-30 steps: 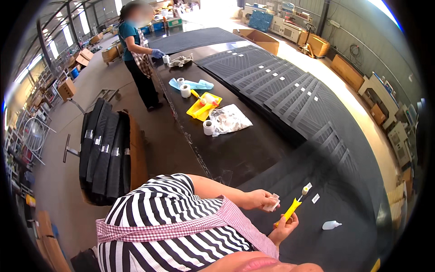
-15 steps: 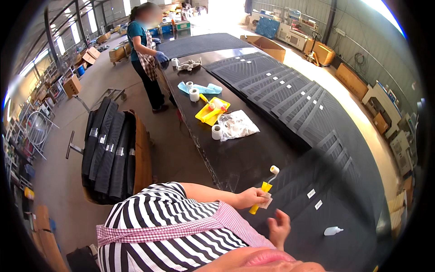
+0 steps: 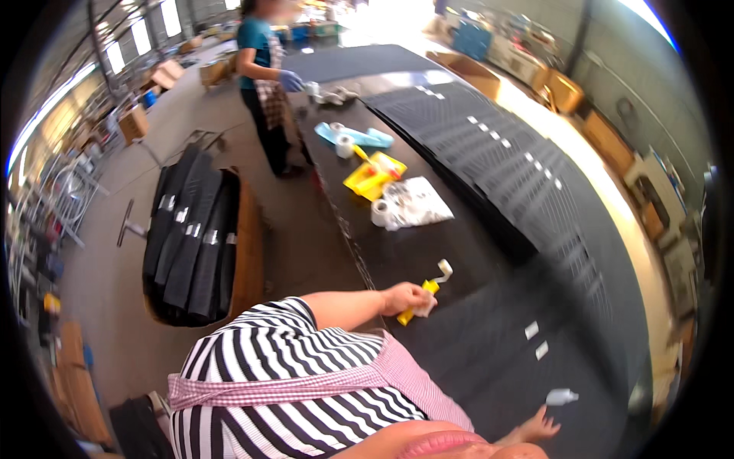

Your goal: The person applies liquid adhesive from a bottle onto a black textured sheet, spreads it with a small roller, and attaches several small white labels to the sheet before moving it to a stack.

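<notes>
My left hand [image 3: 405,297] is shut on a small yellow-handled roller [image 3: 430,288] whose white end points up and to the right. It hovers over the near left part of the long black table [image 3: 397,252]; a bit of white material shows under the fingers. My right hand [image 3: 537,427] lies low at the right with fingers spread on the black sheet [image 3: 489,359], holding nothing. A small white object [image 3: 562,396] lies just beyond that hand, and two white labels [image 3: 531,330] sit on the sheet between my hands.
Farther along the table are a yellow tray [image 3: 371,176], tape rolls [image 3: 380,212], a white sheet [image 3: 424,200] and a blue item [image 3: 367,138]. A ribbed black panel [image 3: 489,153] covers the right side. Another person [image 3: 264,69] stands at the far end. A cart of black panels [image 3: 191,237] is on the left.
The yellow roller went from between both hands into my left hand alone and moved left toward the table edge. My right hand dropped away to the lower right.
</notes>
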`<move>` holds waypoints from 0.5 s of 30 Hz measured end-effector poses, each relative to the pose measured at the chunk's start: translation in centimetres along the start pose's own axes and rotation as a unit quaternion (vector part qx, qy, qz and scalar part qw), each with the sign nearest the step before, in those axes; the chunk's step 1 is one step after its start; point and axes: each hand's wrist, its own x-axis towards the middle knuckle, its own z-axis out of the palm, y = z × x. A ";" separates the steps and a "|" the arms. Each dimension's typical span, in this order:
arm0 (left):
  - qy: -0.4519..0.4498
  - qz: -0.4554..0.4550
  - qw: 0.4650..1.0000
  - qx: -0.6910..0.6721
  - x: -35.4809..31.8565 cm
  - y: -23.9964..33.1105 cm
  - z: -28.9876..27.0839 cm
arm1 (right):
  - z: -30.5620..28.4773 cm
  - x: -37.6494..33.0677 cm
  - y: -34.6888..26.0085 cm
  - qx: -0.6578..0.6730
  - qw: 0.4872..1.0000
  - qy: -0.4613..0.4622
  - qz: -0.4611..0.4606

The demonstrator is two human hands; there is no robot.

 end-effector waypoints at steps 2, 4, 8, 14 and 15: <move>0.014 0.015 1.000 0.021 -1.0 0.8 0.0 | 1.0 -0.7 -3.7 0.127 0.986 -0.097 -0.045; 0.025 0.000 1.000 -0.005 -2.1 0.9 -0.8 | 2.3 -2.9 -10.0 -0.131 0.957 -0.108 -0.234; 0.007 0.000 0.999 -0.040 -1.8 0.8 0.6 | 3.9 -0.2 -3.0 -0.037 0.988 -0.090 -0.122; -0.020 -0.020 0.998 -0.062 -1.6 1.4 0.9 | 4.7 1.5 -3.2 -0.139 0.988 -0.020 -0.064; -0.006 -0.016 0.998 -0.059 -2.0 1.8 0.6 | 5.5 1.9 -3.5 -0.144 0.988 -0.036 -0.038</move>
